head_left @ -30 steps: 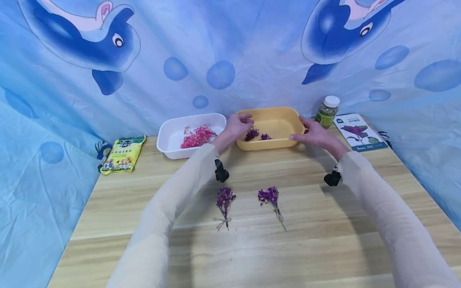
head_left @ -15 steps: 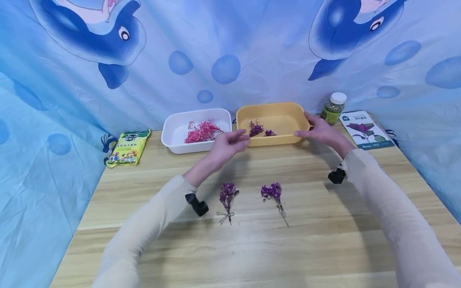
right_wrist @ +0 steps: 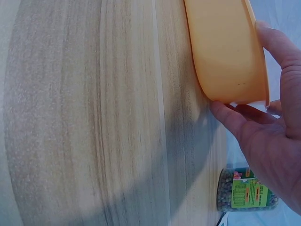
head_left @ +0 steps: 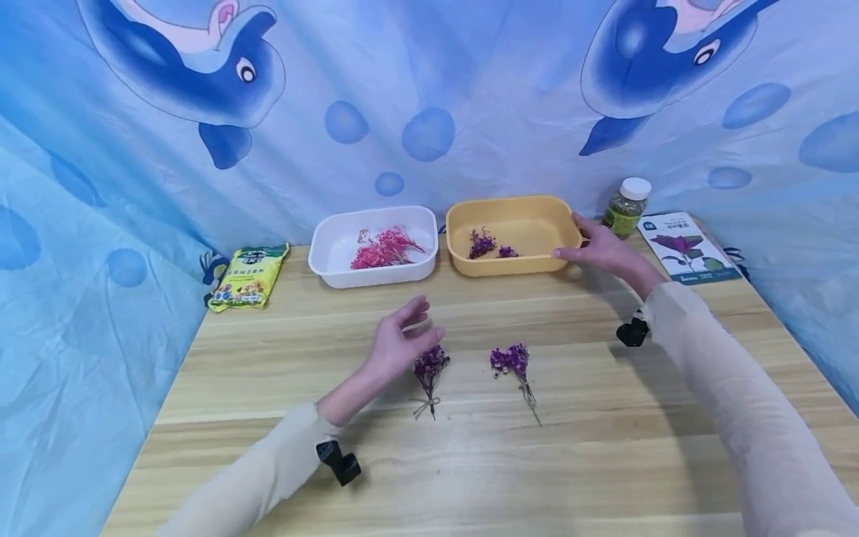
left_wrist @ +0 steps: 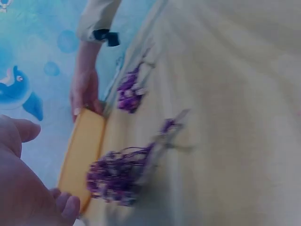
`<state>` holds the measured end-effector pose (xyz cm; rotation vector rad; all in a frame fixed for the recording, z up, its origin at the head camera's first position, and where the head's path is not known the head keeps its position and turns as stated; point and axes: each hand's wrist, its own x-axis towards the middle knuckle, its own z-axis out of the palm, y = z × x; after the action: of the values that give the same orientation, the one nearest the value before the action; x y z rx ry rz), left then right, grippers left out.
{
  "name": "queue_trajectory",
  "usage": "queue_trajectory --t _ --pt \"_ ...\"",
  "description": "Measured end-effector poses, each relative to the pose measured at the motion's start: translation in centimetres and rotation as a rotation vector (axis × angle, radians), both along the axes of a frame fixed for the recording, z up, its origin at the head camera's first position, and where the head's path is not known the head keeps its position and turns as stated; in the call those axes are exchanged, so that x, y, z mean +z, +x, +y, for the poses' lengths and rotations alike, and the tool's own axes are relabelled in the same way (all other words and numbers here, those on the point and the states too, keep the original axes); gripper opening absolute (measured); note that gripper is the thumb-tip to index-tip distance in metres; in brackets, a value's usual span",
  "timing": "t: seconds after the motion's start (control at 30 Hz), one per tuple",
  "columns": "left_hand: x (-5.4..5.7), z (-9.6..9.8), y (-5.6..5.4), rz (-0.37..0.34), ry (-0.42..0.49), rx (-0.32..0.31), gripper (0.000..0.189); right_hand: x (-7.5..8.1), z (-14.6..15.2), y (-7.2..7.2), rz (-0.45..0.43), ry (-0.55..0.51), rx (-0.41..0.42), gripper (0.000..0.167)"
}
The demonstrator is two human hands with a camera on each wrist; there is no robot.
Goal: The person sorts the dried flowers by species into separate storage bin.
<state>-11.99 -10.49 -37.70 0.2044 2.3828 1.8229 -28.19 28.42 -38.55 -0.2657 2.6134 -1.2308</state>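
My right hand (head_left: 607, 250) grips the right end of a yellow plastic tray (head_left: 513, 265), its thumb on the rim in the right wrist view. Small purple dried flowers (head_left: 482, 243) lie inside that tray. Holding nothing, my left hand (head_left: 392, 347) is over the table with its fingers loosely bent. Just beside it lies a tied bunch of purple dried flowers (head_left: 430, 367), partly covered by the hand in the head view. Another tied purple bunch (head_left: 513, 362) lies to the right.
Left of the yellow tray stands a white tray (head_left: 376, 279) with pink dried flowers (head_left: 385, 250). A yellow packet (head_left: 250, 277) lies at the far left. A white-lidded jar (head_left: 625, 207) and a printed plant packet (head_left: 688, 247) are at the back right. A blue curtain (head_left: 376, 67) hangs behind.
My left hand has left the yellow tray's left end and come back toward me, down beside the left purple bunch. The right hand stays on the tray. The head view has shifted slightly.
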Motion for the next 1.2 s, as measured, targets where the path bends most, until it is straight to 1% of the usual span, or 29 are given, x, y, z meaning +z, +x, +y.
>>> queue_trajectory --t 0.07,0.17,0.27,0.4,0.47,0.53,0.67,0.77,0.87,1.0,1.2 --pt "-0.7 -0.3 0.9 0.012 -0.015 0.017 0.079 -0.1 -0.1 0.1 -0.011 0.0 0.0 0.112" --pt "-1.6 -0.4 2.0 0.031 -0.026 0.05 0.082 -0.1 -0.2 0.1 -0.015 0.004 -0.008 0.112" --pt "-2.2 -0.3 2.9 0.068 -0.085 0.085 0.086 -0.1 -0.2 0.1 -0.015 0.011 -0.015 0.111" --pt "-3.2 -0.1 4.1 0.139 -0.218 0.113 0.089 -0.1 -0.2 0.0 -0.026 0.002 -0.014 0.111" --pt "-3.7 0.0 4.5 0.161 -0.255 0.116 0.091 -0.2 -0.2 0.0 -0.028 0.002 -0.012 0.111" --pt "-4.1 0.1 4.9 0.176 -0.271 0.12 0.092 -0.2 -0.2 0.0 -0.021 0.002 -0.007 0.112" --pt "-4.5 0.4 5.3 0.207 -0.279 0.13 0.094 -0.2 -0.2 0.0 -0.007 0.003 -0.005 0.11" --pt "-4.8 0.7 5.6 0.234 -0.301 0.134 0.095 -0.1 -0.3 0.1 -0.009 0.003 -0.006 0.109" --pt "-5.0 0.9 5.7 0.227 -0.338 0.136 0.097 0.0 -0.4 0.1 -0.014 0.009 -0.007 0.11" --pt "-5.3 1.0 5.5 0.227 -0.383 0.137 0.098 0.2 -0.4 0.2 -0.014 0.012 -0.004 0.11" --pt "-5.7 1.0 5.1 0.286 -0.419 0.143 0.095 0.1 -0.4 0.2 -0.014 0.02 -0.008 0.11"
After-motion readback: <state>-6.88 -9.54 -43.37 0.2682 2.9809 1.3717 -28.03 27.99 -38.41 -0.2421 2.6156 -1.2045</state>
